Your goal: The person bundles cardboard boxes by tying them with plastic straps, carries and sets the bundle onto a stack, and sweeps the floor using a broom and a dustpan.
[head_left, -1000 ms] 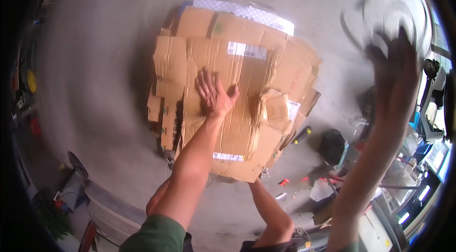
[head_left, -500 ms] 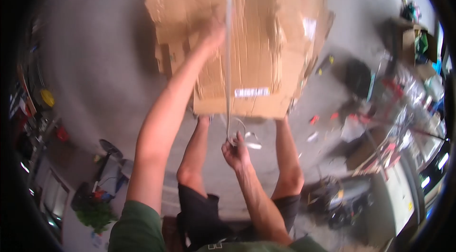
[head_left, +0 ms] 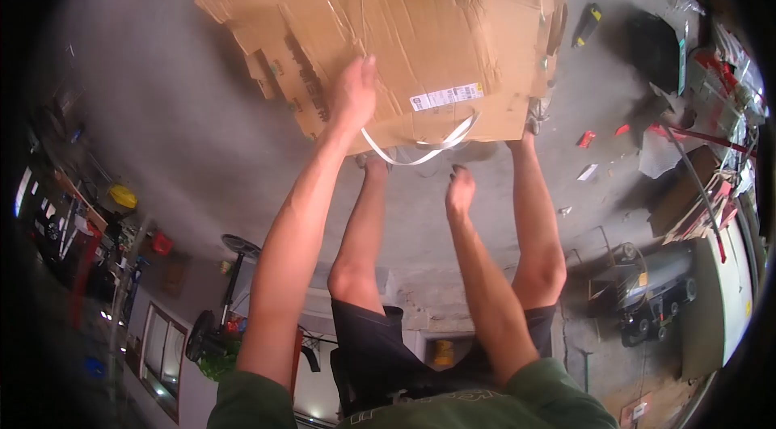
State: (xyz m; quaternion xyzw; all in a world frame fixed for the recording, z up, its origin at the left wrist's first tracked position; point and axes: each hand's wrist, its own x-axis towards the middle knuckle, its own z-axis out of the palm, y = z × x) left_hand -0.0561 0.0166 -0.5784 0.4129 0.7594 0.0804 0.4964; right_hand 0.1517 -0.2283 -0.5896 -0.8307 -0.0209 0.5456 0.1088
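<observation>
Head view: I note the left hand [head_left: 354,96] pinching the strap [head_left: 414,162]; a slip could slacken it. Right hand [head_left: 461,191]: cannot tell.

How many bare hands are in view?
2: the left hand at the white strap over the cardboard stack, the right hand between the shins, just off the stack's near edge.

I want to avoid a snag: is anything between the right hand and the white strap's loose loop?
Nothing visible stands between the right hand and the white strap. Its loop curves by the near edge of the cardboard stack, just ahead of that hand.
</observation>
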